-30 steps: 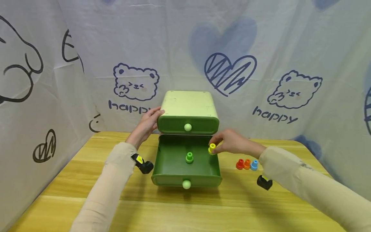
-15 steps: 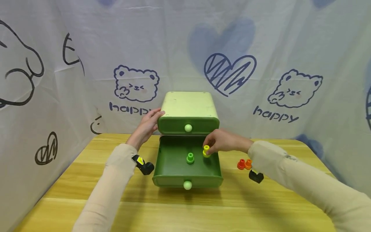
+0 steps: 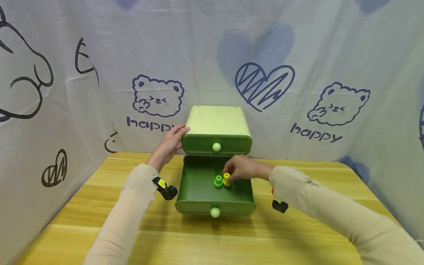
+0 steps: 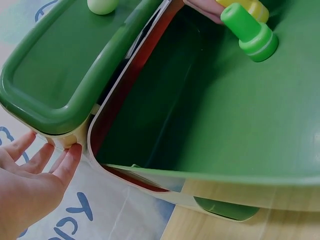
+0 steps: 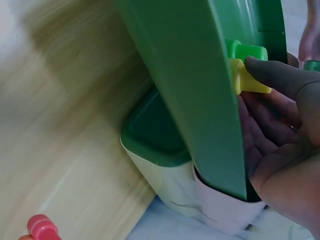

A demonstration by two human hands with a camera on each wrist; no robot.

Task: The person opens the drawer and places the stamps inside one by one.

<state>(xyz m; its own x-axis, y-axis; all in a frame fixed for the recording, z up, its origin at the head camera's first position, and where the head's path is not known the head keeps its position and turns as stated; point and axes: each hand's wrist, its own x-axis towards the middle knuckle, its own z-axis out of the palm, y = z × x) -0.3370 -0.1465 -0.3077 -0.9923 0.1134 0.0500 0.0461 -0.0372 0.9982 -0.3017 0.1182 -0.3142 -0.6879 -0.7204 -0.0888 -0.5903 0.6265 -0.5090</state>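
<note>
Two pegs stand in the one pulled-out drawer (image 3: 198, 187): a single green peg (image 3: 218, 182) and, just beside it, a single yellow peg (image 3: 226, 179) pinched between the right hand's (image 3: 243, 168) thumb and fingers. The left hand (image 3: 169, 142), fingers loosely extended and gripping nothing, touches the side of the one cabinet (image 3: 216, 119). On the desk (image 3: 185, 239), one red peg (image 5: 42, 227) shows with a sliver of orange, largely blocked from the head view by the right sleeve (image 3: 308, 191).

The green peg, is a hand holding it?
No, the green peg stands in the open drawer beside the yellow peg that the right hand pinches.
</note>
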